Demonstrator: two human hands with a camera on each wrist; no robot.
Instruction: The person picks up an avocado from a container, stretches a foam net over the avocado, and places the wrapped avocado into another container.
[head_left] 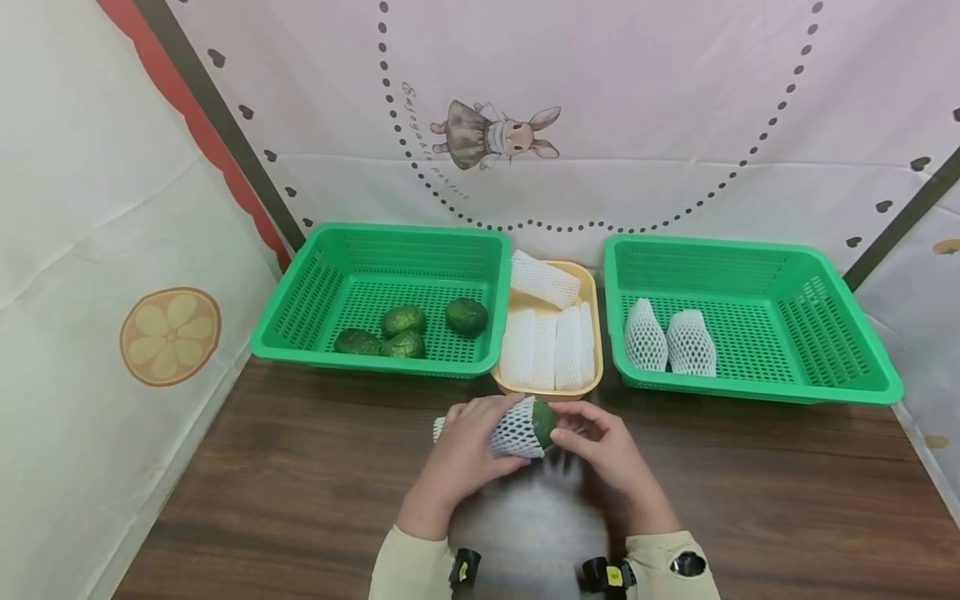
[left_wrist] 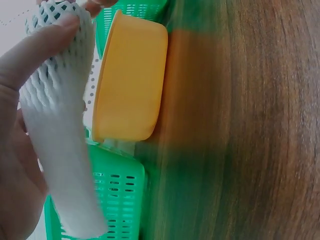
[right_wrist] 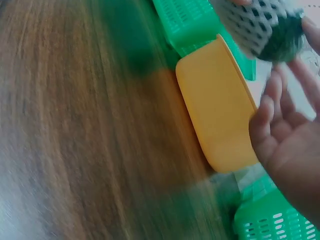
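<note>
Left hand point(head_left: 468, 448) grips a white tubular foam-mesh sleeve point(head_left: 516, 432); right hand point(head_left: 609, 446) pinches a rounded dark-green fruit point(head_left: 543, 423). Uneven pushing might tear the sleeve.

A dark green fruit point(head_left: 543, 424) pokes from a sideways white mesh sleeve point(head_left: 517, 432).

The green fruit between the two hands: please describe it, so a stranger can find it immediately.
On the table, find the yellow bin. In front of it, the left hand grips a white net sleeve; the green fruit shows at its right end. Unlike the bare fruits in the left green basket, it is partly covered.
</note>
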